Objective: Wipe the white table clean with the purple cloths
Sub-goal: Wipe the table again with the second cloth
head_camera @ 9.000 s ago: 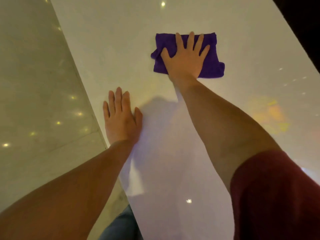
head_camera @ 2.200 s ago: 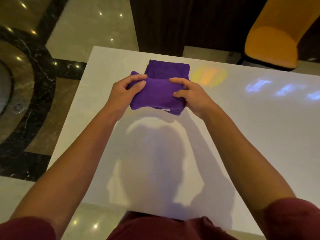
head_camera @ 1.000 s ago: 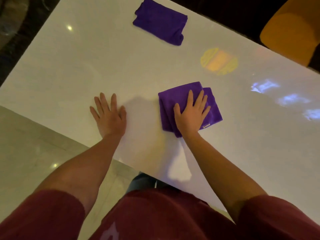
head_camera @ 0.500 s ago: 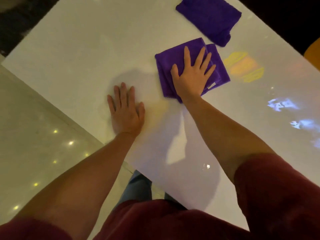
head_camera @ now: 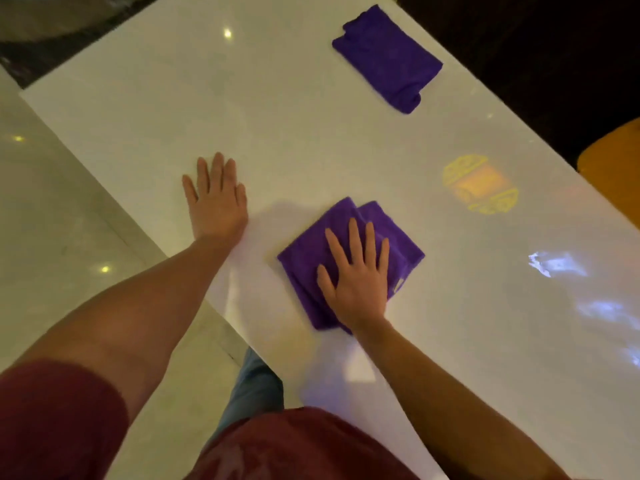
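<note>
Right grip (head_camera: 356,282) lies flat, fingers spread, pressing a folded purple cloth (head_camera: 349,251) onto the white counter (head_camera: 277,126). Left grip (head_camera: 216,199), also flat and empty, rests on bare counter beside it. Second folded cloth (head_camera: 386,58) lies well beyond, untouched.

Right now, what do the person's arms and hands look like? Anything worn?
Both arms are bare from the hands up to short dark red sleeves, which match the dark red top at the bottom edge. The left hand and right hand are bare: no gloves, and no rings, watch or wristbands visible. Blue-grey trousers show below the edge of the glossy white table.
</note>
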{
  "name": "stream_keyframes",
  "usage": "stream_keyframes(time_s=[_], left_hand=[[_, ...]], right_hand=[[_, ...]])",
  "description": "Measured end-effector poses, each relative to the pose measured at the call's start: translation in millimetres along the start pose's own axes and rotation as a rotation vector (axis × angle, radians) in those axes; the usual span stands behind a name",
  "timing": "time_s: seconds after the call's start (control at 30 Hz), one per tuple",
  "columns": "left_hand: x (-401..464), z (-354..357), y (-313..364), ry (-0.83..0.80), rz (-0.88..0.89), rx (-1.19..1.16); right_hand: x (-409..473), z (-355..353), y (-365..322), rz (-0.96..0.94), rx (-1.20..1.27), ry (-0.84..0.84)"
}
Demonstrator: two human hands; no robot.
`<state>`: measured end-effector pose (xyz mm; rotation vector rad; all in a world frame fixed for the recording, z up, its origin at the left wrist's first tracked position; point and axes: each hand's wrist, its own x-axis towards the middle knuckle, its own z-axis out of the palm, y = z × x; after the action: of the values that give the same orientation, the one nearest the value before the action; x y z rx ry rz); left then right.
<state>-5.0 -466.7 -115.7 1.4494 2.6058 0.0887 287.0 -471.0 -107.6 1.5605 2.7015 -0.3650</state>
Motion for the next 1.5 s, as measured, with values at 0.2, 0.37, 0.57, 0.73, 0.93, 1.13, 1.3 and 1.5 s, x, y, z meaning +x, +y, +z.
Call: stream_keyframes(time_s=[0.2, 0.37, 0.57, 0.73, 0.93, 1.13, 1.3, 1.5], left_hand=[[-11.3, 1.3, 18.4, 0.016, -0.123, 0.047], [-26.1, 18.9, 44.4, 0.050, -0.227, -0.001], [-24.3, 18.0, 41.9, 0.063, -0.239, 0.001], [-22.7, 20.5, 36.5, 0.059, -0.248, -0.035], [-26.1, 16.8, 38.7, 0.049, -0.219, -0.011], [-29.2, 19.8, 36.1, 0.073, -0.178, -0.064], [-28.9, 21.6, 36.5, 0.144, -0.179, -0.105], [-28.4, 23.1, 33.3, 0.230, -0.240, -0.192]], right_hand=[[-58.0, 6.0, 39.8, 0.014, -0.072, -0.073], [0.6, 5.7, 35.1, 0.060, -0.035, 0.055], [123.5, -7.3, 10.7, 0.229, 0.032, 0.091], [188.7, -11.5, -10.3, 0.351, 0.058, 0.076], [70.3, 1.7, -0.8, 0.215, -0.007, 0.100], [-126.8, 7.5, 55.2, 0.223, -0.051, 0.063], [-119.7, -1.4, 94.5, 0.206, -0.068, 0.010], [-13.6, -15.6, 128.3, 0.301, -0.052, 0.118]])
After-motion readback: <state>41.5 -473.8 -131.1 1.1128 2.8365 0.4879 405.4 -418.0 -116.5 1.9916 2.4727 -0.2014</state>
